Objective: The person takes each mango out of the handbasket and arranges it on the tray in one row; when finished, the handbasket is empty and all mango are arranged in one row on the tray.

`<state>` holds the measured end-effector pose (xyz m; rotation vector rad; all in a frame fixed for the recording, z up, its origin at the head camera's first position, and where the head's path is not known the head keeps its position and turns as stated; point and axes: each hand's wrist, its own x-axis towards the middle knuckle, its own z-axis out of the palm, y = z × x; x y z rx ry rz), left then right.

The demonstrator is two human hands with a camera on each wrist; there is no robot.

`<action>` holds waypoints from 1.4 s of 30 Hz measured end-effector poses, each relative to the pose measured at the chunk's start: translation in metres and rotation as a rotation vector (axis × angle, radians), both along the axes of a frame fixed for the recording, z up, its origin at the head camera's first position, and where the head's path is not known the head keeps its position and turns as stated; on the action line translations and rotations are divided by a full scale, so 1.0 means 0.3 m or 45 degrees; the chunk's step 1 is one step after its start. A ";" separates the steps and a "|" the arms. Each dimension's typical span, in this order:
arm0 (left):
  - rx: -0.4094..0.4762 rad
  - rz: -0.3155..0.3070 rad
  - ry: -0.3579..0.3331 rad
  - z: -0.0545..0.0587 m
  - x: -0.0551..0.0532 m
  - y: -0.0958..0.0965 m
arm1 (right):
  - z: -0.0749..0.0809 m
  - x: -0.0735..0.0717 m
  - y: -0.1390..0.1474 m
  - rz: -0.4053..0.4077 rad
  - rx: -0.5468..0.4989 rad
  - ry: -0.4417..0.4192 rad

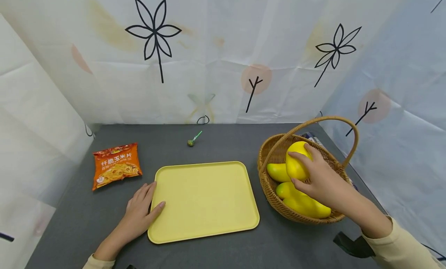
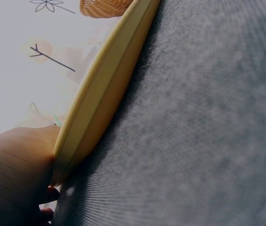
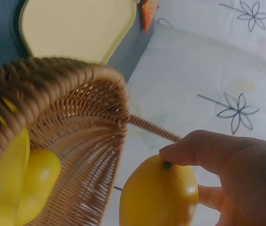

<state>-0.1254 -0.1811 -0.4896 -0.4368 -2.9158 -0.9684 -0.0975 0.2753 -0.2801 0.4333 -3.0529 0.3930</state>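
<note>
My right hand holds a yellow mango over the wicker basket, thumb and fingers around its sides. In the right wrist view the mango shows a dark stem spot beside the thumb. Several more mangoes lie inside the basket. Against the left rim of the yellow tray rests my left hand, its thumb over the rim and its fingers fairly straight along the side. The left wrist view shows the tray's side near that hand.
An orange snack bag lies left of the tray. Behind the tray is a small green lollipop-like thing with a thin stick. The basket's tall handle arches over it. Patterned white cloth hangs behind the grey table.
</note>
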 end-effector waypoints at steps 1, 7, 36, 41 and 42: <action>-0.002 -0.001 0.000 -0.001 0.000 0.000 | 0.000 0.009 -0.004 0.008 0.000 0.019; 0.005 -0.003 -0.007 -0.006 0.002 0.001 | 0.001 0.068 -0.031 0.019 0.009 0.095; -0.093 -0.005 -0.002 -0.015 0.004 0.012 | -0.090 0.098 -0.368 0.363 -0.156 0.270; -0.105 0.009 -0.014 -0.012 0.012 0.008 | -0.154 0.061 -0.453 0.408 -0.254 0.132; -0.108 0.010 -0.016 -0.012 0.013 0.007 | -0.168 0.051 -0.469 0.413 -0.277 0.105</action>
